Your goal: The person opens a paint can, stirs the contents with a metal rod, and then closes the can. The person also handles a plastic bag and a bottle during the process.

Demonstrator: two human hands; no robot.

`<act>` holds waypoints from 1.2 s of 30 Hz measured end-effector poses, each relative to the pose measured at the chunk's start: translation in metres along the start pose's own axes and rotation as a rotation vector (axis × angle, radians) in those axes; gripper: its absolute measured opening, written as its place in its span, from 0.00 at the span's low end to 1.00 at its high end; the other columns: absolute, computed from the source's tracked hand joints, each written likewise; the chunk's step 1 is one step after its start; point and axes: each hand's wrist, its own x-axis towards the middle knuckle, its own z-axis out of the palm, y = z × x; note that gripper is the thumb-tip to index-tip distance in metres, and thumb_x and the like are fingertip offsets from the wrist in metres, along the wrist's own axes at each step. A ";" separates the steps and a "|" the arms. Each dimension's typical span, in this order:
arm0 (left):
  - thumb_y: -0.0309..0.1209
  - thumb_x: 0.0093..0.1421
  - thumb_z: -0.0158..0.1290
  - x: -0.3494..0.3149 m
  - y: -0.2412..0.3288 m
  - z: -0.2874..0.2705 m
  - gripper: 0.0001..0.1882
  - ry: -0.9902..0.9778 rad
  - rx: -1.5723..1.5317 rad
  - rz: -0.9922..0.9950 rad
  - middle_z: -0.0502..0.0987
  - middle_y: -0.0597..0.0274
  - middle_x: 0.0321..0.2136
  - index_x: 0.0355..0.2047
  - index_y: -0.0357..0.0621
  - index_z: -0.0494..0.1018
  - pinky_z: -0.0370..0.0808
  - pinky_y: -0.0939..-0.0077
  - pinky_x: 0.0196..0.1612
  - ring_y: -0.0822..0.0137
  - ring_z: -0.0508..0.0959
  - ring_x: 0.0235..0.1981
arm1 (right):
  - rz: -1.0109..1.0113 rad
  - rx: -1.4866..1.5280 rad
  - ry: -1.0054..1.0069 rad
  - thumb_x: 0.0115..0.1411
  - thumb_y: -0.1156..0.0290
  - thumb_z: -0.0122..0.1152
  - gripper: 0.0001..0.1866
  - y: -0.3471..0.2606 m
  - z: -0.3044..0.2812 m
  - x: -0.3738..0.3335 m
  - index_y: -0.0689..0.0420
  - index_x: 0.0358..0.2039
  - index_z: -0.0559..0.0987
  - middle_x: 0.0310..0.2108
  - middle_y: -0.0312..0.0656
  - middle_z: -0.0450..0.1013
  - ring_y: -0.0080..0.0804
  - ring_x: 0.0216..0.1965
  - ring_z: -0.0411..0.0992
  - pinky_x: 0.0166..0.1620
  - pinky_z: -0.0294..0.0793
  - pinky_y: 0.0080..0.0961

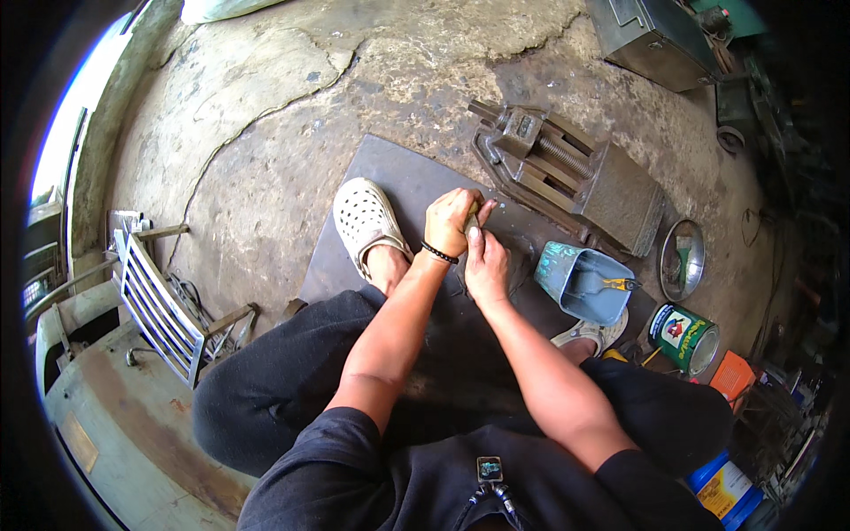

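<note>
Both of my hands meet in front of me, above a dark flat sheet (416,173) on the floor. My left hand (447,223), with a dark bead bracelet at its wrist, is closed in a fist around a small, partly yellowish thing (474,210). Most of that thing is hidden by the fingers, so its kind cannot be told. Pressed against it from the right is my right hand (487,267), its thumb and fingers closed together. Just right of this hand stands a blue-grey plastic container (555,270) with a yellow-handled tool (618,284) inside.
A heavy machine vise (611,186) lies beyond the container. To its right are a round metal bowl (698,265) and a green can (680,334). At left, a slatted metal frame (159,305) leans by a worn grey-green body (124,425). A metal box (651,44) stands far right.
</note>
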 end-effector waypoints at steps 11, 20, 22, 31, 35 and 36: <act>0.27 0.56 0.61 -0.021 0.007 -0.040 0.17 -0.134 -0.090 -0.195 0.76 0.49 0.36 0.45 0.40 0.71 0.75 0.60 0.42 0.47 0.77 0.38 | 0.208 -0.147 -0.288 0.68 0.50 0.46 0.25 -0.020 -0.017 -0.009 0.60 0.29 0.79 0.26 0.51 0.76 0.49 0.32 0.76 0.38 0.72 0.43; 0.27 0.50 0.67 -0.028 0.006 -0.008 0.15 0.098 -0.092 -0.170 0.76 0.53 0.30 0.34 0.41 0.71 0.75 0.64 0.34 0.51 0.77 0.30 | 0.224 -0.111 -0.243 0.68 0.53 0.45 0.24 -0.027 -0.017 -0.009 0.62 0.31 0.78 0.30 0.56 0.76 0.58 0.36 0.74 0.40 0.70 0.49; 0.28 0.49 0.68 -0.027 0.008 -0.003 0.15 0.157 -0.063 -0.192 0.76 0.54 0.29 0.32 0.41 0.72 0.75 0.64 0.33 0.51 0.78 0.30 | 0.241 -0.138 -0.238 0.68 0.54 0.46 0.23 -0.030 -0.017 -0.008 0.62 0.32 0.78 0.33 0.59 0.76 0.60 0.38 0.75 0.41 0.72 0.51; 0.33 0.53 0.67 -0.016 0.005 0.009 0.13 0.232 0.170 -0.234 0.77 0.58 0.21 0.29 0.45 0.72 0.74 0.72 0.26 0.61 0.78 0.20 | 0.127 -0.089 0.003 0.66 0.54 0.50 0.21 -0.019 0.002 -0.009 0.60 0.27 0.76 0.24 0.58 0.75 0.61 0.31 0.75 0.34 0.72 0.52; 0.32 0.54 0.66 -0.012 0.002 0.008 0.13 0.215 0.116 -0.216 0.76 0.56 0.20 0.29 0.44 0.71 0.74 0.70 0.25 0.59 0.78 0.19 | 0.031 -0.037 0.092 0.65 0.57 0.53 0.19 -0.007 0.014 -0.005 0.59 0.24 0.74 0.21 0.57 0.73 0.61 0.27 0.73 0.31 0.70 0.52; 0.32 0.55 0.66 -0.011 0.002 0.007 0.12 0.212 0.130 -0.200 0.76 0.55 0.20 0.29 0.44 0.71 0.74 0.69 0.25 0.58 0.78 0.19 | -0.018 -0.016 0.111 0.65 0.57 0.53 0.19 -0.005 0.016 -0.004 0.59 0.24 0.74 0.21 0.57 0.72 0.61 0.27 0.73 0.30 0.70 0.51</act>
